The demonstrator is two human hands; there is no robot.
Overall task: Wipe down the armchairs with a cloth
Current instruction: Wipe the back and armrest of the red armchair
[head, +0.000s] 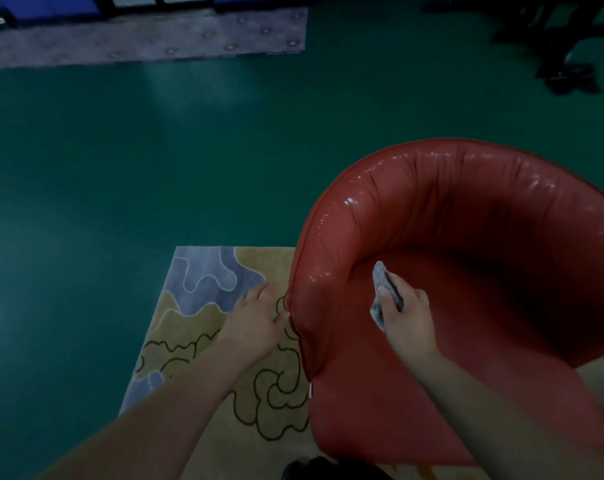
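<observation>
The green floor (155, 168) takes up most of what you see, a broad bare stretch running from your left up to the grey studded mat (148, 39) along the far edge. At the top right corner dark furniture legs (563, 46) stand on that floor, too dim to make out further.

The red armchair (467, 271) fills your lower right. Its curved, glossy back rim sweeps from the left arm up and round to the right, where the picture edge cuts it off. The seat hollow is deep in shadow. The chair's left arm ends just over the right edge of the patterned rug (224, 341), which lies under it and reaches leftward onto the floor, its left border slanting toward you.

Your left hand (259, 317) lies with fingers straight and relaxed, holding nothing, its fingertips touching the outer seam of the chair's left arm, above the rug.

Your right hand (406, 317) is inside the chair's curve, over the inner face of the left arm. Its fingers and thumb are clenched round the grey cloth (383, 289), which sticks out above and below your thumb, close against the red upholstery.
</observation>
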